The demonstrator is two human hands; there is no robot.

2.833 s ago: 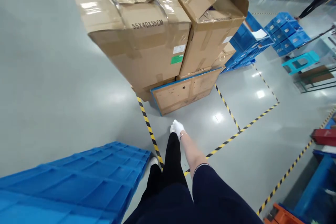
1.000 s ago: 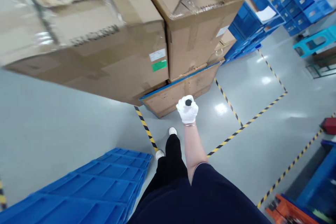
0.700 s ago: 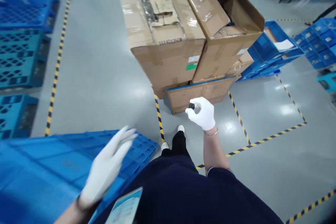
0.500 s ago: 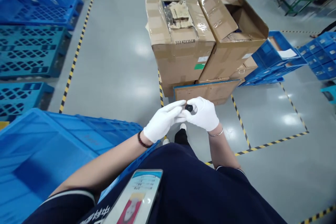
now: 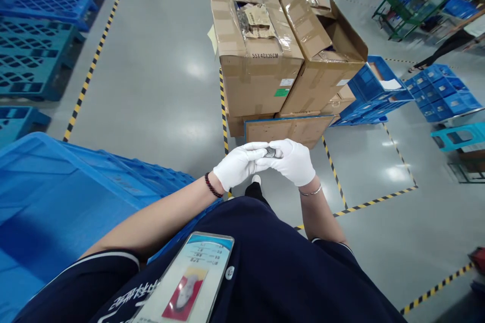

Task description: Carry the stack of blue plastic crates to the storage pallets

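Both hands wear white gloves and meet in front of my body. A small dark grey piece (image 5: 270, 152) with a lighter face sits between them; its kind is too small to make out. My right hand (image 5: 293, 161) pinches it from the right with thumb and fingers. From the left, the fingertips of my left hand (image 5: 237, 164) come against the piece, fingers pressed together. The gloves hide part of its edges.
Taped cardboard boxes (image 5: 261, 83) stand on the floor ahead, a board (image 5: 290, 130) leaning before them. A large blue bin (image 5: 113, 171) is close on my left. Blue crates (image 5: 375, 91) stand at right, pallets (image 5: 34, 60) at far left. A person's leg (image 5: 441, 50) shows at upper right.
The piece has turned, from a black side to a greyer face. My left fingers have closed in on it. The view has shifted, showing more on the right.
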